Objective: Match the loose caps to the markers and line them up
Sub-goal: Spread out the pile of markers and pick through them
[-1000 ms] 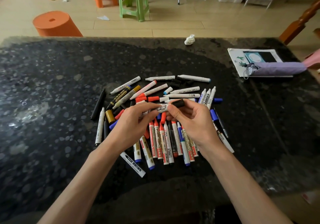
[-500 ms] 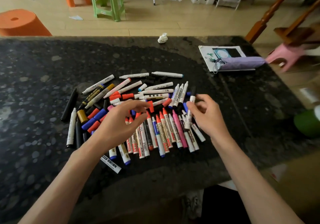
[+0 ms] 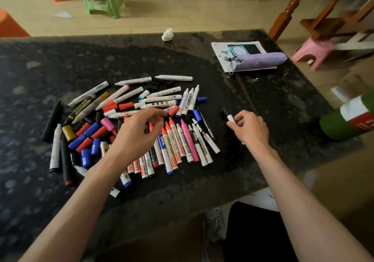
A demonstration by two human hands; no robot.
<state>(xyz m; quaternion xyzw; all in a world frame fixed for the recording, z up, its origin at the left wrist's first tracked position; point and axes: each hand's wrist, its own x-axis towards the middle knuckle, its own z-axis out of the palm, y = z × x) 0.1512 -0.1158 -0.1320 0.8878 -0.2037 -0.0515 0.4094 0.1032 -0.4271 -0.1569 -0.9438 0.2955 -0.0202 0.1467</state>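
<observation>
Marker pile [image 3: 141,124] covered the centre of the table [image 3: 50,75], markers and loose caps packed close with little bare stone between them; left hand [image 3: 139,134] hung over its middle. Open stone lay left of the pile, along the far side up to a crumpled tissue [image 3: 168,34], and in a strip right of the pile, where the right hand [image 3: 251,130] held a black-capped marker [image 3: 229,117]. That strip was bounded on the right by a green bottle [image 3: 344,124] at the table's edge and at the far end by a purple pouch [image 3: 261,61] lying on a booklet [image 3: 220,49].
</observation>
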